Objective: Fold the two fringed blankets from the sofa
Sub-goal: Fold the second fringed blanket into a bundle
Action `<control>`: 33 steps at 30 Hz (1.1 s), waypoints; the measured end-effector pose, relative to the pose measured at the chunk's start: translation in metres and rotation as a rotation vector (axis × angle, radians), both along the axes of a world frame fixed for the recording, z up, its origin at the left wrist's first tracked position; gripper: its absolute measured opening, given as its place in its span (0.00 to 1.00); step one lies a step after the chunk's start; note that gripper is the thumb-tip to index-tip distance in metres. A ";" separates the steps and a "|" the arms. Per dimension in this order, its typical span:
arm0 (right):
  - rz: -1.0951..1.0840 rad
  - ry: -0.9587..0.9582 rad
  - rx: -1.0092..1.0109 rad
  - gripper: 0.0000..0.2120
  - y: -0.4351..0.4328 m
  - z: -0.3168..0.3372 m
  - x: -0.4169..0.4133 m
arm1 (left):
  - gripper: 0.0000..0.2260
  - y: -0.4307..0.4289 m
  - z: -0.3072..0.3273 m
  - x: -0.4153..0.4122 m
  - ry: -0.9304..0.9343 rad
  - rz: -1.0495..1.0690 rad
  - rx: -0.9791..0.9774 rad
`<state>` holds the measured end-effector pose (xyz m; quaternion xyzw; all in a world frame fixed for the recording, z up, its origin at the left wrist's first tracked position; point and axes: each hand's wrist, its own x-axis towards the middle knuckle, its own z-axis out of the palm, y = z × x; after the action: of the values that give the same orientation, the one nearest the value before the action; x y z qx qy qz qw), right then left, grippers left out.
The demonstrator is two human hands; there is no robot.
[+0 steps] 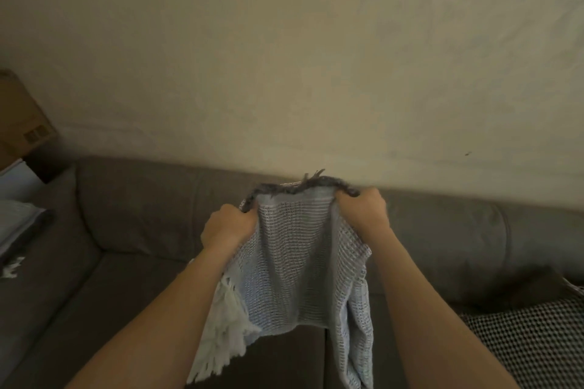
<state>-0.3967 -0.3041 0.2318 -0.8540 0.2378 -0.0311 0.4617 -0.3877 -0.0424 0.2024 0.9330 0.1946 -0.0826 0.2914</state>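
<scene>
A pale blue-grey woven blanket (297, 271) hangs in the air in front of me, above the brown sofa (136, 218). Its top edge carries a dark fringe, and a white fringe dangles at its lower left. My left hand (229, 226) grips the blanket's upper left corner. My right hand (363, 210) grips the upper right corner, slightly higher. Both fists are closed on the cloth, which sags between them. At the far left of the sofa lies a second pale blanket (19, 227) with white fringe, partly cut off by the frame edge.
A black-and-white patterned cushion (531, 341) sits at the lower right of the sofa. A cardboard box (22, 123) stands behind the sofa's left end. A plain beige wall fills the upper view.
</scene>
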 end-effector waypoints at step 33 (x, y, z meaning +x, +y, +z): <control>0.033 -0.247 -0.488 0.08 0.011 -0.004 -0.007 | 0.26 -0.039 -0.007 0.007 0.076 -0.494 -0.152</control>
<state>-0.4036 -0.2927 0.2280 -0.9336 0.1512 -0.1836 0.2680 -0.3805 -0.0815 0.1952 0.9239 -0.0349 -0.2007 0.3240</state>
